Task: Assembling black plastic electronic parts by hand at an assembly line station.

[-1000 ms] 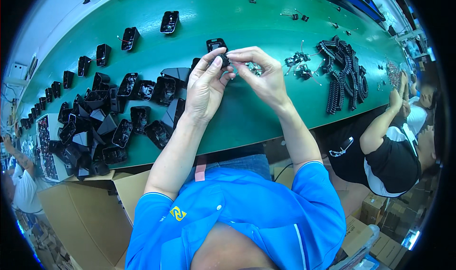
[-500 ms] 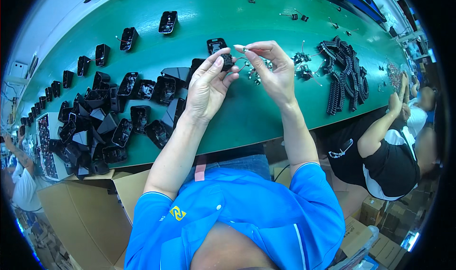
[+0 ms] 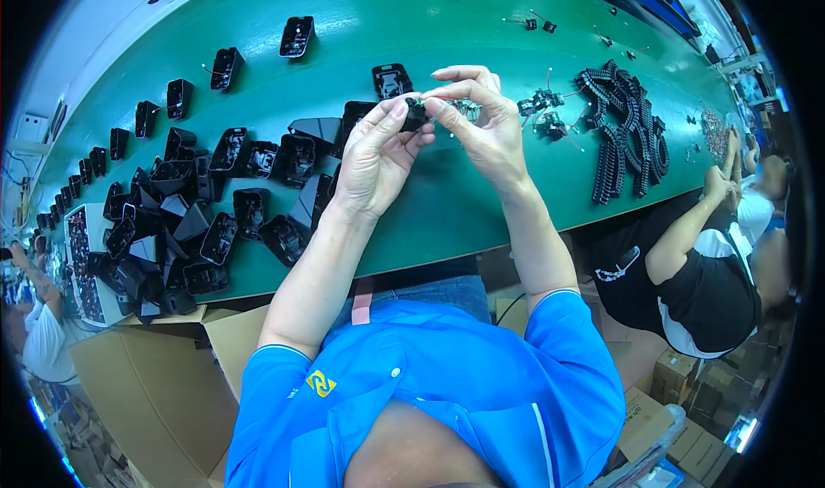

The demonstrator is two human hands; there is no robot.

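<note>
My left hand (image 3: 376,157) is closed on a small black plastic part (image 3: 414,112), held between thumb and fingers above the table. My right hand (image 3: 485,131) meets it from the right, thumb and forefinger pinched at the part's edge on a small wired piece mostly hidden by the fingers. Just beyond the hands an open black housing (image 3: 392,81) lies on the green table (image 3: 447,209). Behind my right fingers sit some small metallic pieces (image 3: 467,108), partly covered.
Black housings (image 3: 176,174) are heaped at the left, with a row of them (image 3: 226,69) running beyond. Small wired assemblies (image 3: 550,125) and a pile of black ribbed strips (image 3: 632,136) lie at the right. A co-worker (image 3: 705,273) sits at right; an open cardboard box (image 3: 155,393) stands below.
My right hand has brought the small wired piece down and left against the black part. My left hand has stayed nearly in place, still holding the part.
</note>
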